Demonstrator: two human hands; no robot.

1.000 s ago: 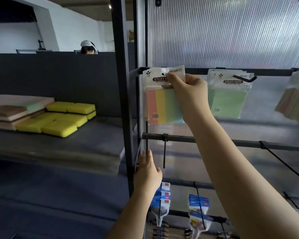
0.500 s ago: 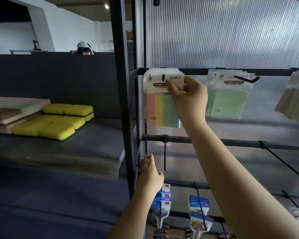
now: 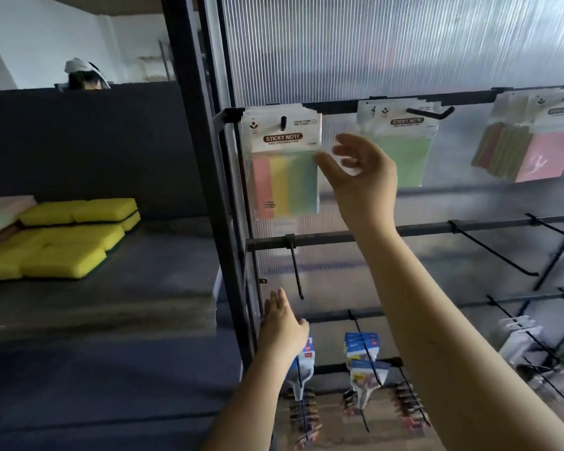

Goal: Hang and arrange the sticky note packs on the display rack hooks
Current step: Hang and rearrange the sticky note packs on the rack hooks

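with the striped sticky note pack (image 3: 285, 164) hanging on the hook (image 3: 283, 122) at 11 o'clock, best to draw the right hand (image 3: 360, 177), fingers spread and empty, clear at 3 o'clock without brushing it, left hand (image 3: 282, 323) flat on the rack post (image 3: 209, 190).

Striped pack on the hook, hand beside it

The striped sticky note pack (image 3: 285, 164) hangs at ten o'clock; the right hand (image 3: 360, 177) hovers spread just beside it, the left hand (image 3: 282, 323) flat against the rack post (image 3: 209, 177).
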